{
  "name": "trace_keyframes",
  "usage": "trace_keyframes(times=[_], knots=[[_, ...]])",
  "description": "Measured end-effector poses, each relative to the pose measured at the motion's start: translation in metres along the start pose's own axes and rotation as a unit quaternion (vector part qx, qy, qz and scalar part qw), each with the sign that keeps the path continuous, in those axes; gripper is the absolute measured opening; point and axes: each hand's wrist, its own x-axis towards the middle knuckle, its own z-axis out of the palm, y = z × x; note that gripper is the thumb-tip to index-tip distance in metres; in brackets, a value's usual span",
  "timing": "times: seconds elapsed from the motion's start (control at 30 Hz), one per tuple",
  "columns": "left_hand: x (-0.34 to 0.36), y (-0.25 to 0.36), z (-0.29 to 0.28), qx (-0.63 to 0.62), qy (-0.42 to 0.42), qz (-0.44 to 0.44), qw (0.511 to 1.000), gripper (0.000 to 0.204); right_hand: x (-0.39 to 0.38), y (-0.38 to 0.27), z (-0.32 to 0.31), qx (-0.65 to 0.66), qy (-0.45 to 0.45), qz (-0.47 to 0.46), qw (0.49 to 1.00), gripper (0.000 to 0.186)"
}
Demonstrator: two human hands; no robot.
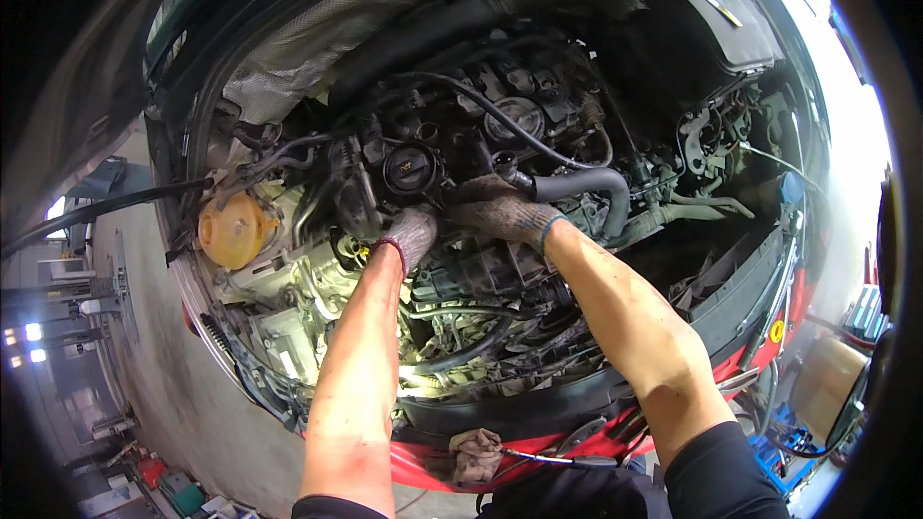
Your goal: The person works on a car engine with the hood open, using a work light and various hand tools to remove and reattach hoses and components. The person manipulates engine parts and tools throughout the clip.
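Both my hands wear dirty knitted work gloves and reach down into a car's engine bay. My left hand (411,234) is just below the black oil filler cap (411,169), beside a dark ribbed hose; its fingers are hidden among the engine parts. My right hand (507,212), with a blue glove cuff, lies close on the right, its fingers pointing left toward the other hand. Dark parts and shadow hide those fingertips, so any held thing cannot be made out. A thick black hose (582,183) runs just above my right wrist.
An orange-yellow coolant tank (234,231) sits at the left. A crumpled rag (477,457) and a long-handled metal tool (548,458) lie on the red front edge. At the right are a black box (726,14) and a long metal tool (784,279) by the fender.
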Motion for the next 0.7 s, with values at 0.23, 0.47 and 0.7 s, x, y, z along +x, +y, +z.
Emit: trace_keyframes(times=[0.23,0.47,0.7], knots=[[0.014,0.015,0.045,0.087,0.069,-0.001,0.994,0.032,-0.002,-0.005,0.002,0.044,-0.009,0.022,0.999,0.034],[-0.02,0.016,0.026,-0.558,0.14,-0.08,0.814,0.029,-0.012,-0.022,0.035,0.284,0.068,0.162,0.943,0.049],[-0.055,0.037,-0.02,-0.712,0.246,-0.254,0.606,0.039,-0.021,-0.041,0.082,0.115,0.248,0.108,0.956,0.045]])
